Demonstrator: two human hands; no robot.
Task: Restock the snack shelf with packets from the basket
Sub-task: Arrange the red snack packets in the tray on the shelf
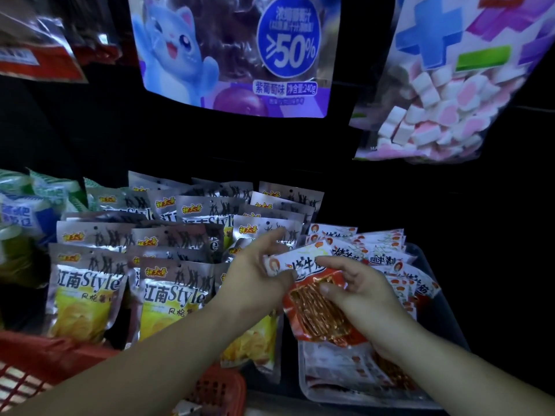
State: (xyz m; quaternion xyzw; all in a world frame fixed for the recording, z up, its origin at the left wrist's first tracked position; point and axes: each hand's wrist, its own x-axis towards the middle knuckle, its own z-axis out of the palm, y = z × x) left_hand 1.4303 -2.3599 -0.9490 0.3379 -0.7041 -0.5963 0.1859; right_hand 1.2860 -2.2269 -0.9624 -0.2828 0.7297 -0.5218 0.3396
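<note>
Packet is pinched at top by left hand, gripped mid-body by right hand | long axis slanted | tray just beyond right hand, judged nearer.

Glossy plastic snack packet; shiny, seemingly foil chip bags; red plastic mesh basket; clear plastic tray

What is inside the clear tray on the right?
Red-and-white packets fill the clear tray. The left hand and right hand hold one packet over it, hiding its middle.
</note>
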